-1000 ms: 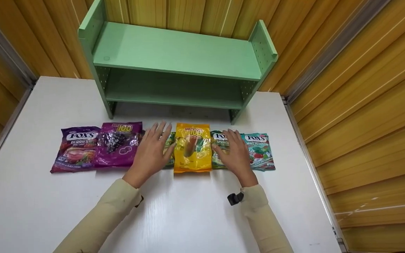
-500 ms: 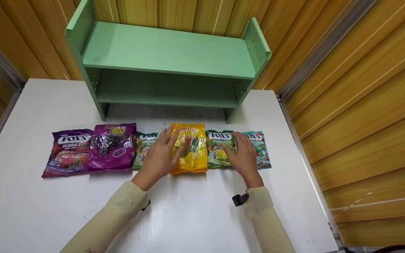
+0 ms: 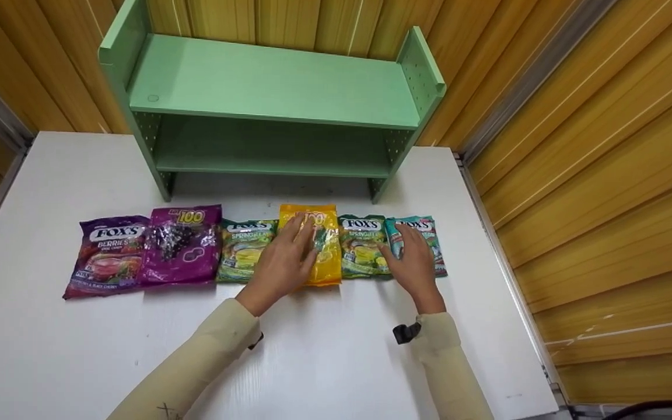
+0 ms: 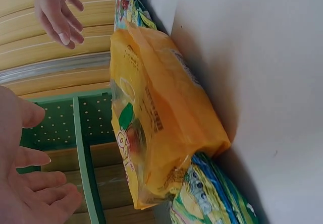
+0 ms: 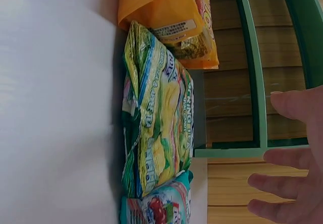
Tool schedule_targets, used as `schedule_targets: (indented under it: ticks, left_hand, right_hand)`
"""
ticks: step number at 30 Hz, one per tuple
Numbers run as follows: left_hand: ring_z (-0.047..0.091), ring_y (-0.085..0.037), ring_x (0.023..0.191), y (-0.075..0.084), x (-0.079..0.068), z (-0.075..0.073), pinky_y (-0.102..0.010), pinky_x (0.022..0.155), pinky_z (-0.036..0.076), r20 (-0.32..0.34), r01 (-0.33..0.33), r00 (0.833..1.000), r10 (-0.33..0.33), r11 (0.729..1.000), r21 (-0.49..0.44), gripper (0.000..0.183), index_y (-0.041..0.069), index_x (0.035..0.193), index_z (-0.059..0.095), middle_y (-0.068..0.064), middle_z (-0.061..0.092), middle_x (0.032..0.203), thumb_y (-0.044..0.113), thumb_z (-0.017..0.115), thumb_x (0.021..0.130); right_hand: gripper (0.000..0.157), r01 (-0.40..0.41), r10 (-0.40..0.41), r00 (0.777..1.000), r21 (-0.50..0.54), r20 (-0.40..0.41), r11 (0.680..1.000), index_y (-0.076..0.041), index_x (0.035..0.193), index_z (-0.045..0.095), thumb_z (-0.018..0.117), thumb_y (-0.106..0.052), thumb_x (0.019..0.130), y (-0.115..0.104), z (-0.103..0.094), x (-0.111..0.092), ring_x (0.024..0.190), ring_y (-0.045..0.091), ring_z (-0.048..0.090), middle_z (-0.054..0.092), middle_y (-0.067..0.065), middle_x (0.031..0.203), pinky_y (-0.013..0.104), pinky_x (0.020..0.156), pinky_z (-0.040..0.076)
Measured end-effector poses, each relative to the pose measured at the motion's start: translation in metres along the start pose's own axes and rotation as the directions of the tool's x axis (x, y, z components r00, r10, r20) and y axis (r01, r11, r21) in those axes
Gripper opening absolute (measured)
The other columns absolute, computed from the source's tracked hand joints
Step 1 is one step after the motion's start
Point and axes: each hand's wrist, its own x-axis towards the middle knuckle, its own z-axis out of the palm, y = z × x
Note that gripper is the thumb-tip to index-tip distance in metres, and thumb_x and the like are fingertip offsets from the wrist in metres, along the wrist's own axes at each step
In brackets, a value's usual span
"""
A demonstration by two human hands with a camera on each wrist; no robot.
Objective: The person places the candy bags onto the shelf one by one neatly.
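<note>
A row of candy bags lies across the white table. My left hand hovers above the yellow Lot 100 candy bag, fingers extended, with a gap below them in the left wrist view. Over the teal Fox's candy bag at the right end hangs my right hand, its fingers spread and holding nothing. Between the two hands lies a green Fox's candy bag. Another green Fox's candy bag sits left of the yellow one, beside a purple Lot 100 candy bag. A Fox's Berries candy bag ends the row at the left.
Behind the row stands a green two-tier shelf on the white table. Wood-patterned walls enclose the back and sides. A dark cable-like thing shows at the lower right corner.
Both hands have shifted right along the row, the left from the left green bag to over the yellow one, the right from the right green bag to over the teal one.
</note>
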Motion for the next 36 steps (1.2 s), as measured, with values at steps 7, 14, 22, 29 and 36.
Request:
schedule_targets:
  ticks: [7, 14, 22, 29, 36]
  left_hand:
    - [0.039, -0.029, 0.141, 0.008, 0.006, 0.011, -0.048, 0.11, 0.041, -0.002, -0.06, 0.998, 0.06, 0.998, 0.015, 0.063, 0.014, 0.151, 0.034, -0.01, 0.033, 0.157, 0.035, 0.058, 0.096]
    - [0.041, -0.033, 0.139, 0.017, 0.01, 0.022, -0.049, 0.108, 0.043, 0.018, -0.104, 0.994, 0.104, 0.995, 0.01, 0.061, 0.012, 0.15, 0.037, -0.012, 0.034, 0.156, 0.034, 0.058, 0.096]
    - [0.043, -0.026, 0.138, 0.033, 0.018, 0.034, -0.055, 0.115, 0.031, 0.036, -0.129, 0.991, 0.128, 0.991, 0.033, 0.059, 0.014, 0.148, 0.04, -0.011, 0.039, 0.154, 0.039, 0.056, 0.096]
    - [0.043, -0.026, 0.139, 0.049, 0.021, 0.044, -0.051, 0.115, 0.033, 0.065, -0.145, 0.987, 0.145, 0.989, -0.001, 0.06, 0.013, 0.148, 0.039, -0.009, 0.036, 0.155, 0.037, 0.056, 0.096]
    - [0.037, -0.028, 0.143, 0.059, 0.024, 0.053, -0.043, 0.11, 0.041, 0.127, -0.144, 0.981, 0.146, 0.989, -0.03, 0.062, 0.014, 0.151, 0.033, -0.009, 0.031, 0.158, 0.041, 0.052, 0.098]
  right_hand:
    - [0.062, -0.077, 0.075, 0.997, 0.044, 0.036, 0.996, -0.013, 0.141, 0.047, 0.062, -0.047, 0.091, 0.012, -0.003, -0.003, 0.14, 0.034, 0.035, 0.043, 0.011, 0.149, 0.06, 0.113, 0.029]
    - [0.061, -0.123, 0.123, 0.992, 0.014, 0.023, 0.992, -0.014, 0.141, 0.047, 0.061, -0.047, 0.092, 0.024, -0.005, -0.008, 0.138, 0.035, 0.038, 0.048, 0.011, 0.145, 0.063, 0.111, 0.029]
    - [0.063, -0.175, 0.174, 0.984, 0.019, 0.04, 0.984, -0.011, 0.142, 0.044, 0.061, -0.045, 0.092, 0.041, -0.009, -0.013, 0.142, 0.038, 0.031, 0.036, 0.019, 0.153, 0.059, 0.115, 0.026]
    - [0.065, -0.181, 0.183, 0.982, -0.031, 0.046, 0.983, -0.006, 0.142, 0.043, 0.062, -0.043, 0.092, 0.048, -0.012, -0.01, 0.137, 0.037, 0.037, 0.043, 0.019, 0.147, 0.059, 0.113, 0.029]
    - [0.066, -0.174, 0.177, 0.982, -0.043, 0.062, 0.984, -0.005, 0.142, 0.043, 0.062, -0.043, 0.092, 0.049, -0.014, -0.005, 0.136, 0.036, 0.04, 0.045, 0.019, 0.144, 0.057, 0.113, 0.03]
